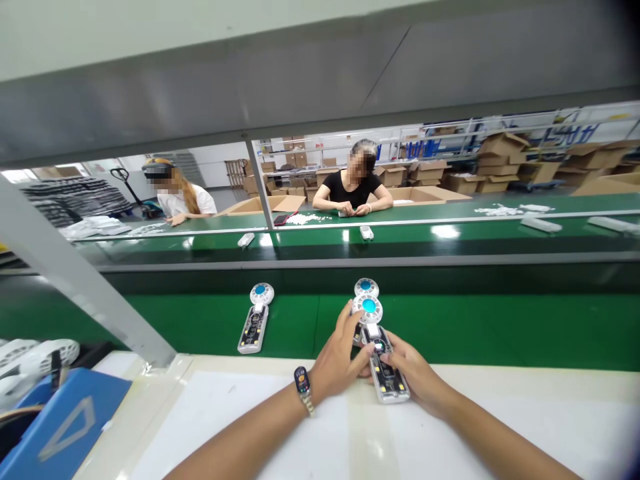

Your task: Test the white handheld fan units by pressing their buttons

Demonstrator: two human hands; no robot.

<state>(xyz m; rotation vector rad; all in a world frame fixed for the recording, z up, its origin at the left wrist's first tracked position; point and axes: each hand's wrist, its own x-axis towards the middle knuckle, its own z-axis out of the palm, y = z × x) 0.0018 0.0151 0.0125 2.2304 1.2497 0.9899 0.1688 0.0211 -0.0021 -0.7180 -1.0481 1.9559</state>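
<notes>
My left hand (pixel 341 357) and my right hand (pixel 411 372) both grip a white handheld fan body (pixel 380 353) with a round blue-centred head and an exposed circuit board, held at the near edge of the green belt (pixel 480 327). A second such unit (pixel 365 288) lies just behind it, partly hidden. A third unit (pixel 256 319) lies flat on the belt to the left, apart from my hands. A watch sits on my left wrist.
A white bench top (pixel 240 413) lies under my forearms. A blue tray (pixel 65 420) and white fan grilles (pixel 30 357) sit at the left. A grey slanted strut (pixel 75 280) crosses the left. Two other people sit across a far belt (pixel 450 233), with cardboard boxes behind.
</notes>
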